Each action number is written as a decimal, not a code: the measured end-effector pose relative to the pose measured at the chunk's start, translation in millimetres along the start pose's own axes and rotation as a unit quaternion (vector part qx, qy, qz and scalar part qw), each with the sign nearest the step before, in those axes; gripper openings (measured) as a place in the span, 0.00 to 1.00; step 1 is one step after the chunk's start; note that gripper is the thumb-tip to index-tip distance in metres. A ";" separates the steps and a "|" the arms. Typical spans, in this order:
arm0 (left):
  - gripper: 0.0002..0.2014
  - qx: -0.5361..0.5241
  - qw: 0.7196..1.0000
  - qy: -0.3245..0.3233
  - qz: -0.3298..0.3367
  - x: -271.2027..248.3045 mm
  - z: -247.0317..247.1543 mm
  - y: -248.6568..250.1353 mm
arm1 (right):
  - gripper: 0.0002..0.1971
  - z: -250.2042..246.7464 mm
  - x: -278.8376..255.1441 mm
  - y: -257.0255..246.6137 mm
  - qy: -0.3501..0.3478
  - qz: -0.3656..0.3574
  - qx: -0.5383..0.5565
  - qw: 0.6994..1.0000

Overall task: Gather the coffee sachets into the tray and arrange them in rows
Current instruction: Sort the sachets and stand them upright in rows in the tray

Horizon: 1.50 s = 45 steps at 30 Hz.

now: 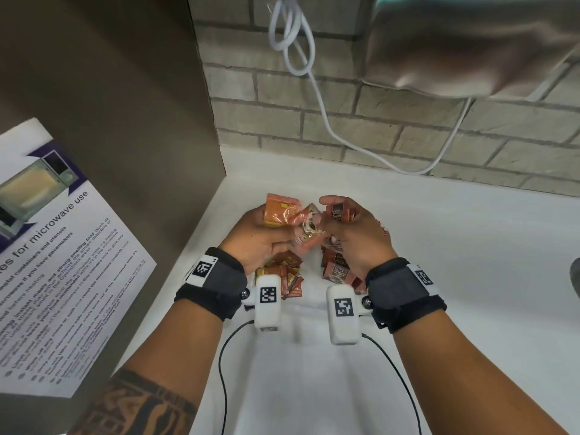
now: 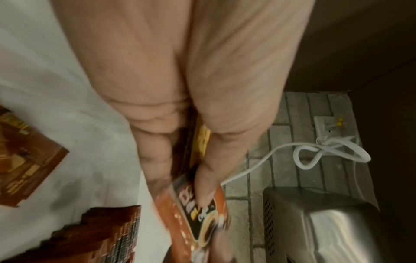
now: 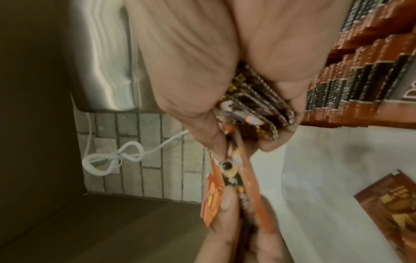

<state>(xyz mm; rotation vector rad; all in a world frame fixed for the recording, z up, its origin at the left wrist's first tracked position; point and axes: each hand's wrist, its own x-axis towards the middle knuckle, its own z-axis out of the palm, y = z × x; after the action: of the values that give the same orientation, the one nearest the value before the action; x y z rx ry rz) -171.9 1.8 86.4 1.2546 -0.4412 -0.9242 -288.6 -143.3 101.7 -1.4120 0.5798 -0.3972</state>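
Observation:
Both hands are raised over a white tray (image 1: 314, 356) on the counter. My left hand (image 1: 266, 233) grips a bunch of orange coffee sachets (image 1: 279, 211); the left wrist view shows one orange sachet (image 2: 200, 210) pinched between thumb and fingers. My right hand (image 1: 348, 230) holds a stack of brown sachets (image 1: 340, 211), whose serrated edges (image 3: 254, 106) show fanned in its palm. The two hands meet over a crumpled orange sachet (image 1: 309, 230) between them. More brown sachets lie in the tray below: a pile on the left (image 1: 282, 271) and a row on the right (image 1: 337, 268).
A brown cabinet side (image 1: 125, 120) with a microwave notice (image 1: 56, 262) stands to the left. A brick wall (image 1: 345, 120) runs behind, with a looped white cable (image 1: 292, 36) and a steel dispenser (image 1: 470, 45) above right.

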 end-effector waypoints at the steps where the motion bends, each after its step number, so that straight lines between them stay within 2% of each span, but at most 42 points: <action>1: 0.23 -0.004 1.000 0.026 0.011 1.7 -3.2 2.2 | 0.16 -2.3 -0.4 0.6 -0.014 0.018 -0.004 1.000; 3: 0.20 0.003 0.998 0.058 0.032 5.5 -5.2 6.0 | 0.18 -4.4 -1.9 1.7 -0.078 0.056 -0.047 0.994; 5: 0.18 0.023 0.997 0.056 0.047 7.4 1.6 8.4 | 0.17 -1.6 -5.9 -1.1 -0.157 0.075 -0.106 0.979; 7: 0.16 0.084 0.993 0.044 0.070 7.8 11.5 7.7 | 0.15 2.7 -7.0 -5.2 -0.193 0.085 -0.137 0.968; 10: 0.11 0.181 0.979 0.025 0.093 10.9 17.2 3.8 | 0.11 4.0 -4.3 -5.8 -0.196 0.086 -0.143 0.966; 12: 0.09 0.171 0.981 0.026 0.084 11.9 15.8 2.9 | 0.16 0.5 -1.5 0.8 -0.182 0.112 -0.083 0.973; 14: 0.06 0.192 0.975 0.056 0.097 14.4 10.9 1.2 | 0.20 -2.9 2.5 7.9 -0.142 0.134 -0.005 0.981; 15: 0.07 0.244 0.960 0.067 0.115 15.7 7.6 -0.3 | 0.18 -3.9 3.4 9.3 -0.117 0.127 0.028 0.984; 17: 0.13 0.390 0.907 0.063 0.143 15.0 3.8 -3.3 | 0.14 -3.8 3.9 8.0 -0.078 0.108 0.089 0.987; 19: 0.19 0.488 0.856 0.047 0.162 13.1 7.0 -8.7 | 0.25 -0.9 5.5 5.4 -0.061 0.090 0.116 0.987; 20: 0.22 0.500 0.850 0.037 0.162 11.7 9.6 -10.6 | 0.29 1.3 6.5 4.9 -0.051 0.076 0.108 0.990; 22: 0.25 0.480 0.867 0.008 0.132 9.6 12.9 -10.4 | 0.24 3.3 7.9 5.3 -0.018 0.052 0.086 0.995; 24: 0.30 0.402 0.911 -0.031 0.085 8.6 9.7 -7.4 | 0.20 0.3 10.2 6.3 0.016 0.047 0.082 0.995; 26: 0.30 0.326 0.942 -0.030 0.075 9.1 4.0 -4.5 | 0.20 -2.6 12.3 6.8 0.033 0.035 0.078 0.996; 30: 0.16 0.273 0.956 0.028 0.102 7.3 2.3 -5.9 | 0.20 -0.9 16.1 6.7 0.029 0.033 0.090 0.995; 32: 0.17 0.227 0.968 0.038 0.103 6.0 5.0 -8.8 | 0.20 1.0 16.6 6.7 -0.007 0.055 0.093 0.994; 34: 0.21 0.226 0.967 0.036 0.111 3.7 9.2 -8.9 | 0.21 3.2 15.4 9.0 -0.044 0.085 0.068 0.993; 35: 0.26 0.264 0.956 0.043 0.122 2.9 10.4 -8.4 | 0.20 3.6 14.9 10.5 -0.052 0.099 0.069 0.991; 37: 0.41 0.407 0.896 0.067 0.164 1.3 12.7 -5.0 | 0.18 4.3 12.6 8.3 -0.061 0.129 0.116 0.983; 38: 0.49 0.461 0.866 0.061 0.186 0.5 13.2 -3.5 | 0.18 4.6 11.6 7.1 -0.071 0.142 0.139 0.978; 40: 0.58 0.510 0.833 0.002 0.215 -0.3 16.1 0.8 | 0.14 7.4 8.3 3.1 -0.100 0.155 0.135 0.973; 41: 0.58 0.520 0.826 -0.032 0.218 0.1 18.5 2.3 | 0.11 10.5 8.3 5.4 -0.112 0.161 0.120 0.973; 43: 0.50 0.528 0.818 -0.083 0.214 2.0 22.2 3.6 | 0.07 16.5 6.3 8.0 -0.137 0.166 0.095 0.972; 45: 0.42 0.535 0.806 -0.107 0.231 3.4 22.1 4.4 | 0.10 16.9 8.2 10.8 -0.138 0.171 0.096 0.971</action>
<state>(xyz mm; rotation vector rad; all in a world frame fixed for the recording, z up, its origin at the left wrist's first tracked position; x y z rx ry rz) -184.6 -14.3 96.3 1.9128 -1.5254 -0.3348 -272.9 -133.2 90.8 -1.1295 0.5280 0.0214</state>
